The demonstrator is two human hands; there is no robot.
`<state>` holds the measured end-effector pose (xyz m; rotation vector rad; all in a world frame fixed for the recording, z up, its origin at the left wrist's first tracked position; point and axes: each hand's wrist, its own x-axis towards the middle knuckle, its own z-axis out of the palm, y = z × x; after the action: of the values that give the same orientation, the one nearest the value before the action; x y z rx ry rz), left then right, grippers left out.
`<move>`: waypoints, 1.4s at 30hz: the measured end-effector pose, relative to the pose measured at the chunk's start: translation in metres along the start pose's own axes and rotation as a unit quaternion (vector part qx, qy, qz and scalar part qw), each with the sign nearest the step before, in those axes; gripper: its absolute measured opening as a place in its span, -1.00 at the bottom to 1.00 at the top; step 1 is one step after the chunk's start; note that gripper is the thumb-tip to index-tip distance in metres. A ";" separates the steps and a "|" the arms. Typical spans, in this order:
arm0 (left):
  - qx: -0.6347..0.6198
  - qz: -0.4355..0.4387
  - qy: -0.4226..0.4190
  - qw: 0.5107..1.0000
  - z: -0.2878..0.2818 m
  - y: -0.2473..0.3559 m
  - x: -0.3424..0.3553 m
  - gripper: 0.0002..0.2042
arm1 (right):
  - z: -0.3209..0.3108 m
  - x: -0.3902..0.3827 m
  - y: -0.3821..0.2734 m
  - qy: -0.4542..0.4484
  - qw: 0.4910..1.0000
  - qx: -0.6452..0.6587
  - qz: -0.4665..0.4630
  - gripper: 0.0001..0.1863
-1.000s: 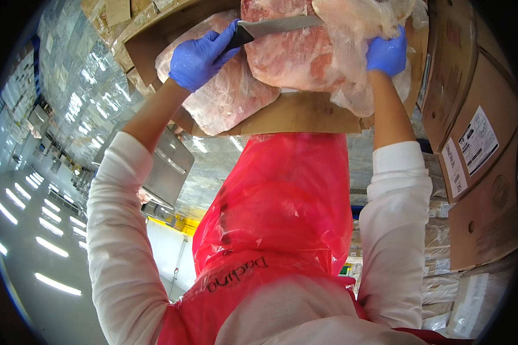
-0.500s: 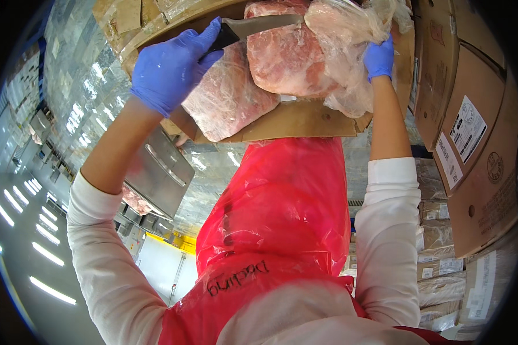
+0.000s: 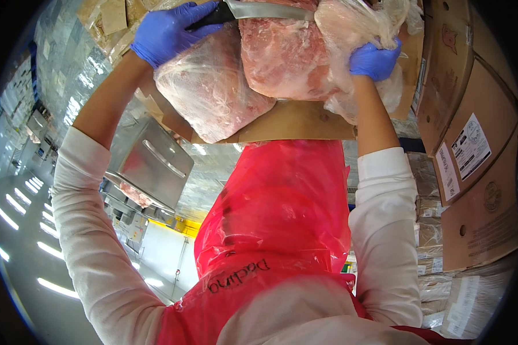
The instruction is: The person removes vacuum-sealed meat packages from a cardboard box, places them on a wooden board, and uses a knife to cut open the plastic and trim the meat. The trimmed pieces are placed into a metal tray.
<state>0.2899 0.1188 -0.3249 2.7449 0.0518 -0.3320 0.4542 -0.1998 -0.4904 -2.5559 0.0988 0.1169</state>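
Note:
In a blue glove, my left hand (image 3: 170, 31) is closed round the black handle of a knife (image 3: 270, 11). The blade points right, across the top of a bare slab of pink meat (image 3: 285, 60). My right hand (image 3: 376, 60), also gloved in blue, grips bunched clear plastic wrap (image 3: 342, 23) at the slab's right side. Below my left hand lies another piece of meat (image 3: 213, 92), covered in clear film. Both pieces sit in an open cardboard box (image 3: 299, 122). The wrap hides the slab's right edge.
Brown cardboard boxes (image 3: 477, 190) are stacked close on the right. A steel bin (image 3: 155, 164) with meat in it stands on the left below the box. Wrapped cartons (image 3: 429, 230) are piled at the lower right. I wear a red plastic apron (image 3: 276, 201).
My left hand has moved up and left with the knife. My right hand has come lower and slightly left, its fingers curled tighter in the wrap. The film-covered piece appears further left.

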 end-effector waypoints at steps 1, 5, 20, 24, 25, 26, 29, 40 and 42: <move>0.015 0.011 -0.013 1.000 -0.008 -0.002 0.007 -0.64 | 0.000 0.001 0.001 -0.005 1.000 0.012 0.014 -0.53; 0.013 -0.033 -0.021 0.999 -0.002 0.001 0.004 -0.59 | -0.004 -0.001 -0.003 -0.025 0.997 0.020 0.064 -0.53; 0.001 -0.097 0.005 0.995 0.024 0.028 -0.057 -0.57 | -0.071 0.010 0.010 -0.193 0.968 0.035 -0.159 -0.66; -0.003 -0.196 -0.073 0.978 0.004 0.125 -0.079 -0.55 | -0.158 -0.030 -0.015 -0.372 0.907 0.030 -0.196 -0.79; -0.005 -0.199 -0.071 0.977 -0.003 0.136 -0.082 -0.54 | -0.169 -0.040 -0.022 -0.356 0.903 0.030 -0.239 -0.81; -0.008 -0.202 -0.070 0.977 -0.009 0.144 -0.085 -0.53 | -0.180 -0.050 -0.026 -0.339 0.897 0.030 -0.281 -0.83; 0.002 -0.176 -0.048 0.983 -0.016 0.147 -0.099 -0.53 | -0.217 -0.074 -0.034 -0.280 0.859 -0.015 -0.428 -0.86; 0.156 0.006 -0.016 0.988 -0.075 0.162 -0.058 -0.66 | -0.260 -0.162 0.033 -0.258 0.944 0.201 0.029 -0.60; 0.177 0.045 -0.008 0.983 -0.084 0.161 -0.038 -0.62 | -0.244 -0.162 0.057 -0.256 0.954 0.158 -0.001 -0.52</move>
<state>0.2850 0.0006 -0.1818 3.0817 -0.1484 -0.3685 0.3035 -0.3742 -0.3013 -2.1308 -0.0803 0.6981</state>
